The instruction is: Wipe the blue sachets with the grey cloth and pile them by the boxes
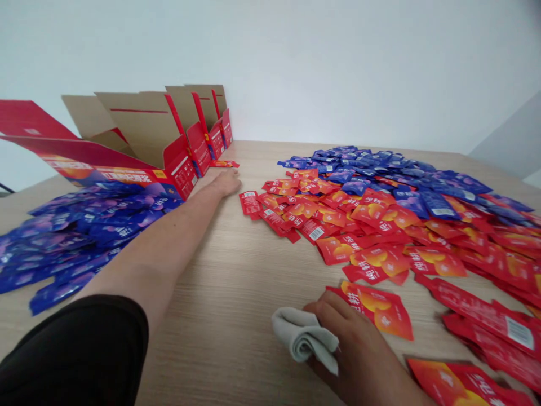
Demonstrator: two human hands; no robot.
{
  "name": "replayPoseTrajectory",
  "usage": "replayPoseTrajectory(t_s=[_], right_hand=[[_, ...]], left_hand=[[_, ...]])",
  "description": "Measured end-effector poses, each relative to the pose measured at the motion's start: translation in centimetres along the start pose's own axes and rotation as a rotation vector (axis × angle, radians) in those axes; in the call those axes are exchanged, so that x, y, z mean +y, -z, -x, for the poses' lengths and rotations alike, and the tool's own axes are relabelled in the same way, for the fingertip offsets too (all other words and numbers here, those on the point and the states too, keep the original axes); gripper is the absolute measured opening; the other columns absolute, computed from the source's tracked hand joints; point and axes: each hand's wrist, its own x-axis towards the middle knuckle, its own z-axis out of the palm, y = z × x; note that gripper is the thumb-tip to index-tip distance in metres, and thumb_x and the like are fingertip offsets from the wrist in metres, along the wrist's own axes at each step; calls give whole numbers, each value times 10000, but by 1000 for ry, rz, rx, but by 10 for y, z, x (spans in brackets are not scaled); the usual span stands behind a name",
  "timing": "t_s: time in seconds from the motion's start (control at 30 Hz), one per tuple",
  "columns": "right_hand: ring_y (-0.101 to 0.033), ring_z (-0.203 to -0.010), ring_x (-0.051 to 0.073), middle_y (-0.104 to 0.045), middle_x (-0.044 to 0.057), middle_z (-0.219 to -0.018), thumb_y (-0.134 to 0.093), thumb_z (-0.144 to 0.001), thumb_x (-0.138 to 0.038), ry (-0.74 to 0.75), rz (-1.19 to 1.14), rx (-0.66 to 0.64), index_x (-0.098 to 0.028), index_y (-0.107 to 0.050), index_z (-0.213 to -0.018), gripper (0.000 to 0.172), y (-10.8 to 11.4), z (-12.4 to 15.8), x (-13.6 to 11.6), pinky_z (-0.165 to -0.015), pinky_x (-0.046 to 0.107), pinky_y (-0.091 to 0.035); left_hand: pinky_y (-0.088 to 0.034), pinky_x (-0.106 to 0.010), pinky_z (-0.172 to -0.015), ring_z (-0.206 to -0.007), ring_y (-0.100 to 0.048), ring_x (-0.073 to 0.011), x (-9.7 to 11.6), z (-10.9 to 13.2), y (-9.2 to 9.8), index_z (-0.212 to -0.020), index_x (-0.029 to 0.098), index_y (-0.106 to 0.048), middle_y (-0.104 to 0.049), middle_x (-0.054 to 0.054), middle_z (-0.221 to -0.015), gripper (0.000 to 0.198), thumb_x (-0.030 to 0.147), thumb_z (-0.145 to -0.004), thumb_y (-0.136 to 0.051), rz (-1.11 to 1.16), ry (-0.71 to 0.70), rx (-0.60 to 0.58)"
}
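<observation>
A white wall (296, 62) is seen behind a light wood-grain counter (220, 304), which fills the lower frame. Along its far left edge, at the upper left of the frame, a row of open cardboard cartons (135, 129) printed in red and blue is stood with the flaps raised. A large heap of blue sachets (380, 175) is spread over the upper right, running into a broad drift of red sachets (359, 225) at centre right. A second bank of blue sachets (84, 237) is laid at the left, just below the cartons.

The left arm, in a black sleeve (71, 355), is extended across the counter toward the upper centre. The left hand (228, 183) is laid flat and palm down, its grip open and holding nothing. A small red sachet (224, 163) is lying just beyond its fingertips, near the foot of the cartons.

At lower centre, the right hand (355, 338) is much nearer the folded grey cloth (304, 338), which is gathered in a narrow grip against the counter at the thumb side. The cloth's long axis is aligned from upper left to lower right. The fingers (338, 304) are resting on a single red sachet (380, 310), which lies just to the right of the cloth along the same slant.
</observation>
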Motion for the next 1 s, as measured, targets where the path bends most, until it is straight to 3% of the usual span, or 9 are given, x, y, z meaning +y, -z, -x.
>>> replayPoseTrajectory(t_s=[0.13,0.23,0.33,0.47,0.63,0.73,0.83,1.0], right_hand=[[-666,-932,222,-692,54,-1017,-681,-813,-164,1,50,27,-241,-701,-1008,210,3,0,-6,-791,325,-526],[-664,-920,223,-680,57,-1033,-691,-834,-215,23,83,47,-227,-691,-1028,194,6,0,-7,-780,327,-503],[-662,-922,219,-674,55,-1037,-689,-845,-220,55,103,77,-218,-678,-1027,182,8,-2,-8,-776,317,-481],[-654,-904,205,-669,50,-1031,-696,-854,-223,86,136,107,-209,-661,-1012,163,9,-5,-7,-755,298,-457],[-645,-908,190,-662,51,-1043,-686,-883,-232,116,158,141,-207,-648,-996,121,11,-4,-6,-763,280,-452],[-645,-916,189,-665,47,-1045,-686,-892,-249,135,160,169,-208,-648,-1006,127,13,-3,-6,-765,277,-451],[-645,-931,191,-666,46,-1044,-689,-893,-267,155,169,185,-207,-646,-1014,142,14,-2,-7,-775,276,-448],[-646,-922,183,-666,43,-1050,-683,-906,-299,155,194,179,-216,-640,-1018,146,15,-1,-10,-754,270,-440]], left_hand=[[-463,-315,-1106,-1307,-582,-204,19,49,9,-1416,133,-520,-609,-131,-1443,538,240,-899,-414,35,-159,4],[-493,-285,-1067,-1225,-627,-208,30,86,12,-1313,167,-614,-669,-91,-1353,507,296,-824,-575,11,-339,-92],[-491,-298,-1072,-1219,-634,-235,39,109,12,-1347,167,-622,-663,-105,-1362,603,341,-772,-671,-48,-444,-152],[-489,-388,-1068,-1235,-638,-301,50,120,11,-1361,161,-618,-666,-175,-1332,567,468,-885,-586,-171,-422,-118],[-528,-444,-926,-1076,-714,-333,56,133,13,-1160,167,-699,-752,-201,-1090,386,369,-993,-416,-307,-339,-93],[-528,-452,-917,-1098,-708,-335,57,148,16,-1116,167,-714,-745,-209,-1130,395,326,-1009,-369,-337,-333,-63],[-526,-440,-945,-1155,-683,-325,61,160,20,-1205,167,-685,-713,-200,-1230,414,371,-1009,-382,-341,-329,-11],[-489,-372,-1039,-1256,-628,-286,75,156,19,-1342,172,-619,-663,-165,-1359,445,379,-969,-489,-326,-367,9]])
